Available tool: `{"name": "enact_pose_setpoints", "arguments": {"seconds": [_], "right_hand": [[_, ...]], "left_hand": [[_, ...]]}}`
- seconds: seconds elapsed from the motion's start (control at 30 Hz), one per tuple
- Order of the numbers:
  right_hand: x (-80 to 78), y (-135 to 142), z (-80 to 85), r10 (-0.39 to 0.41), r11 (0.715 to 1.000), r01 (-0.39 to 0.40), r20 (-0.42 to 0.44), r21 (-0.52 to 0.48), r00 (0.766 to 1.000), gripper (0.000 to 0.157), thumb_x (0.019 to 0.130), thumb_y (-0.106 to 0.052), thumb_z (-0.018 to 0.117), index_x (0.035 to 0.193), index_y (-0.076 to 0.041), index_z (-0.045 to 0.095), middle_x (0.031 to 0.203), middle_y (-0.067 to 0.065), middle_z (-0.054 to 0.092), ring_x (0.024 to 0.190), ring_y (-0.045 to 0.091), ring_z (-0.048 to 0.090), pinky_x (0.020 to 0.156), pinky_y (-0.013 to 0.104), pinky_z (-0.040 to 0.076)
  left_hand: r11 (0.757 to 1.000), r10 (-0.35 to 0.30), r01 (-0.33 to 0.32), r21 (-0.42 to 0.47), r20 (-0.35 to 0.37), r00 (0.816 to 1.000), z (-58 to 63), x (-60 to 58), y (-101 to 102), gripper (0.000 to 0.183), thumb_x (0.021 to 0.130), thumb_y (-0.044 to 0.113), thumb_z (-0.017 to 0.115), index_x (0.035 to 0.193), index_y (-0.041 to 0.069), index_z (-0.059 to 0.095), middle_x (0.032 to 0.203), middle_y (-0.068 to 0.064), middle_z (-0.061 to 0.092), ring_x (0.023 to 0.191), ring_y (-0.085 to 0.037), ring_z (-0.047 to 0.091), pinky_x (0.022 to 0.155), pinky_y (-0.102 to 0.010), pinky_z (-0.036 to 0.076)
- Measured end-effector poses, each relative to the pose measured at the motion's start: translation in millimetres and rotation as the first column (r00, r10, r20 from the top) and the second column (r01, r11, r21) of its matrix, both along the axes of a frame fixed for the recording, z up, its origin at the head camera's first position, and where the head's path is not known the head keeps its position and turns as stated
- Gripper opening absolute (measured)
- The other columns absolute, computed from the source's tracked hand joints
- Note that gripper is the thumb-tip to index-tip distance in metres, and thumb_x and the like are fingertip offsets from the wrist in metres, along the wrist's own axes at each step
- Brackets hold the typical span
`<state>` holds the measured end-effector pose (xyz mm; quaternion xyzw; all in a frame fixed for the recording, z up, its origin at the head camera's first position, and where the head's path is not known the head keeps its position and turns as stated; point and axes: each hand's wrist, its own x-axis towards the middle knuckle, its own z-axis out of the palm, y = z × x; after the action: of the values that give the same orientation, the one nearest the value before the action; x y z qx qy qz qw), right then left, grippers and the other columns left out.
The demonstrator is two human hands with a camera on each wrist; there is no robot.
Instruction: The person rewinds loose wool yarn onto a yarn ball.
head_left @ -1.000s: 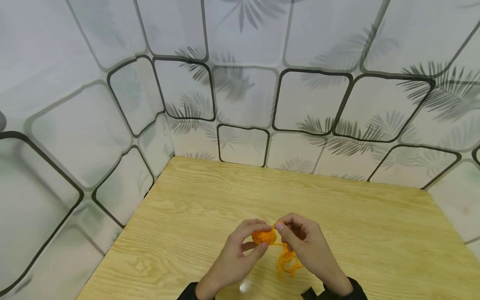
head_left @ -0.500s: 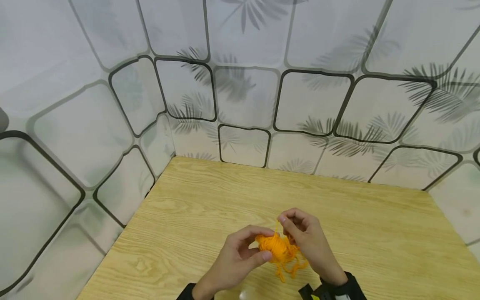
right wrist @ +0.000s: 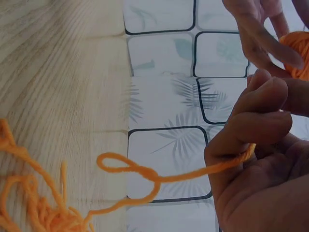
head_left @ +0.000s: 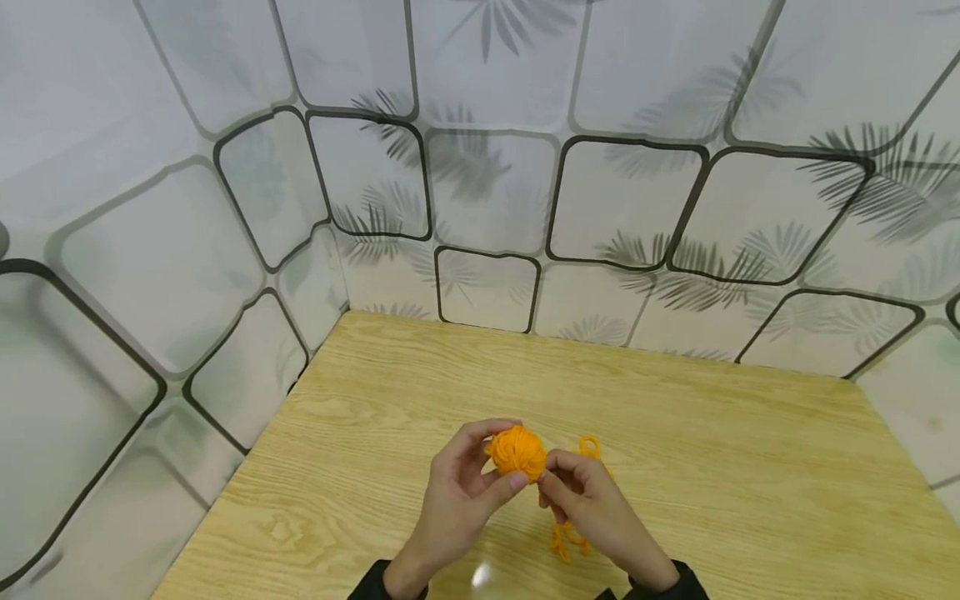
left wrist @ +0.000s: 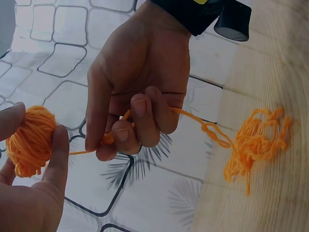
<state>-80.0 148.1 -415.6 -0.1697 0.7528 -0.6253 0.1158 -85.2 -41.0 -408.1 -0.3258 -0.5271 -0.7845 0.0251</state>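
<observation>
My left hand (head_left: pixel 457 492) holds a small ball of orange yarn (head_left: pixel 517 452) between thumb and fingers. Just right of the ball, my right hand (head_left: pixel 592 508) pinches the yarn strand, its fingers curled. In the left wrist view a short length of strand (left wrist: pixel 81 152) runs from the ball to the right hand's thumb and fingertip. The strand passes through the curled fingers and out the other side, where it has a loop (right wrist: pixel 118 163) in the right wrist view. From there it leads down to a loose tangle of orange yarn (left wrist: pixel 253 145) on the table.
A wood-grain table (head_left: pixel 375 392) lies under the hands. Behind it and to the left stand pale curtains or wall coverings (head_left: pixel 487 192) printed with dark outlines and leaves. Dark sleeves (head_left: pixel 667 583) cover both wrists.
The ball has turned and moved up and left in my left hand. My right hand, which held the strand raised above the ball, has come down beside it.
</observation>
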Motion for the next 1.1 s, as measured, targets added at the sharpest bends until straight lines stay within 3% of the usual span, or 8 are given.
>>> {"name": "enact_pose_setpoints", "arguments": {"seconds": [0.23,0.53,0.7,0.83,1.0,1.1], "right_hand": [[6.6,-6,-2.3,0.083,0.997,-0.083,-0.048,0.005,0.995,0.027,0.098,-0.028,0.042,0.097,-0.004,0.056,0.075,0.017,0.052,0.050,0.017,0.041,0.041,0.030,0.040],[15.0,-9,2.6,0.099,0.992,-0.094,-0.063,0.079,0.993,0.025,0.098,-0.030,0.043,0.094,-0.010,0.058,0.073,0.012,0.054,0.049,0.005,0.042,0.037,0.026,0.038],[20.8,-8,8.7,0.119,0.990,-0.111,-0.090,0.090,0.989,0.020,0.099,-0.025,0.042,0.094,-0.013,0.058,0.076,0.013,0.055,0.052,0.009,0.045,0.043,0.027,0.043],[22.1,-3,15.8,0.126,0.990,-0.118,-0.110,0.079,0.986,0.020,0.099,-0.020,0.040,0.095,-0.012,0.058,0.079,0.012,0.055,0.055,0.015,0.047,0.048,0.030,0.046],[20.4,7,24.0,0.102,0.994,-0.095,-0.140,0.055,0.985,0.020,0.100,-0.014,0.038,0.096,-0.009,0.057,0.079,0.011,0.055,0.054,0.016,0.047,0.045,0.030,0.044],[19.0,12,27.8,0.084,0.996,-0.081,-0.152,0.030,0.985,0.019,0.099,-0.012,0.037,0.097,-0.008,0.056,0.079,0.013,0.054,0.054,0.018,0.048,0.045,0.031,0.044]], "left_hand": [[0.991,0.122,-0.118,-0.062,0.064,0.990,0.6,-2.6,-1,0.043,0.087,-0.002,0.056,0.127,0.005,0.041,0.119,-0.020,0.049,0.104,-0.028,0.052,0.087,-0.042,0.046],[0.972,0.227,-0.217,-0.088,0.122,0.966,-4.4,-5.4,0,0.042,0.085,0.003,0.061,0.124,0.007,0.044,0.118,-0.019,0.045,0.102,-0.029,0.053,0.083,-0.044,0.048],[0.965,0.250,-0.234,-0.122,0.139,0.958,-7.6,-6.0,1,0.041,0.084,0.007,0.064,0.121,0.008,0.047,0.120,-0.017,0.043,0.103,-0.033,0.052,0.082,-0.043,0.049],[0.949,0.270,-0.242,-0.200,0.127,0.955,-10.2,-5.8,1,0.038,0.084,0.009,0.064,0.120,0.011,0.053,0.118,-0.014,0.044,0.104,-0.032,0.051,0.079,-0.039,0.050],[0.908,0.295,-0.240,-0.343,0.119,0.948,-12.8,-4.9,0,0.036,0.085,0.010,0.063,0.120,0.016,0.057,0.118,-0.011,0.043,0.105,-0.030,0.048,0.077,-0.036,0.051],[0.880,0.275,-0.207,-0.427,0.103,0.956,-13.4,-3.1,0,0.034,0.088,0.016,0.060,0.122,0.019,0.056,0.120,-0.009,0.042,0.107,-0.027,0.047,0.079,-0.034,0.050]]}}
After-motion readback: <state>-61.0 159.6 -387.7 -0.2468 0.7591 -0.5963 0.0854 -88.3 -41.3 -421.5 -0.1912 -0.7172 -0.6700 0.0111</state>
